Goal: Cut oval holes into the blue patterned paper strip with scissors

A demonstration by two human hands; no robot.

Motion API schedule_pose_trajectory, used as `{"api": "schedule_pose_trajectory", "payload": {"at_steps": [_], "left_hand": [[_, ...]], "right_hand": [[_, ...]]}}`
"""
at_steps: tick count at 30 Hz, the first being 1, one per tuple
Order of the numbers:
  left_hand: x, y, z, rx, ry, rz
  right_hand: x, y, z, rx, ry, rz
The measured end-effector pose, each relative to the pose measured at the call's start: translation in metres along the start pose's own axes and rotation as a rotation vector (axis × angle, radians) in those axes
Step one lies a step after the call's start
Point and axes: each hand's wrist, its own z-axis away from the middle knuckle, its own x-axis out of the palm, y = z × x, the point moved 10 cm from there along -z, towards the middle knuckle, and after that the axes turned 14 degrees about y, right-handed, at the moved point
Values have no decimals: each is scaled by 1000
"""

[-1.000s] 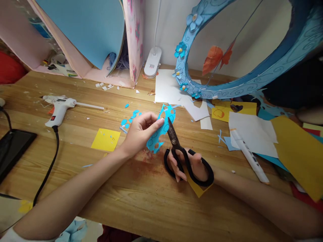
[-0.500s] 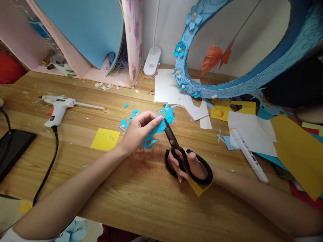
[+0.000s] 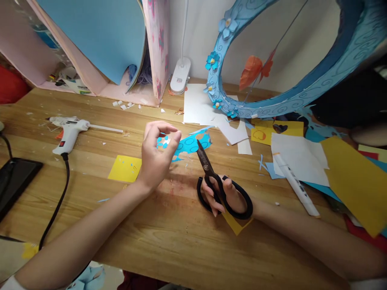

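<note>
My right hand (image 3: 222,197) has its fingers through the black handles of a pair of scissors (image 3: 208,169), whose dark blades look closed. The scissor tips lie over a bright blue paper sheet (image 3: 190,144) with drawn ovals and cut-out edges. My left hand (image 3: 159,157) is at the sheet's left end, thumb and index finger pinched together. Whether the pinch holds the sheet's edge or a small piece is not clear. Small blue paper ovals (image 3: 161,141) lie partly hidden behind the left hand. A yellow paper piece (image 3: 237,223) lies under the right hand.
A white glue gun (image 3: 71,131) rests on the left, its cord trailing forward. A yellow square (image 3: 124,168) lies by my left wrist. White paper (image 3: 196,104) and a blue flowered ring (image 3: 254,106) are behind. A marker (image 3: 298,185) sits on papers at right.
My left hand has shifted left and turned more upright. The blue sheet now lies more level, its ovals in plainer view. My right hand and the scissors have barely moved.
</note>
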Motion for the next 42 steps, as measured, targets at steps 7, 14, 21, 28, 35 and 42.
{"api": "schedule_pose_trajectory", "payload": {"at_steps": [7,14,21,28,35,42], "left_hand": [[38,27,51,334,-481,-157],[39,-27,49,-344,-316,110],[33,-26,49,-414,-181,272],[30,-22,45,-444,-156,320],[29,-24,45,-520,-136,327],[31,-19,43,-513,-196,338]], "right_hand": [[3,-17,-9,-48,46,-103],[3,-9,-6,-31,41,-66],[-2,-5,0,-76,43,-24],[-1,-3,1,-78,9,-48],[10,-12,5,-131,-74,-19],[8,-13,4,-111,-26,7]]}}
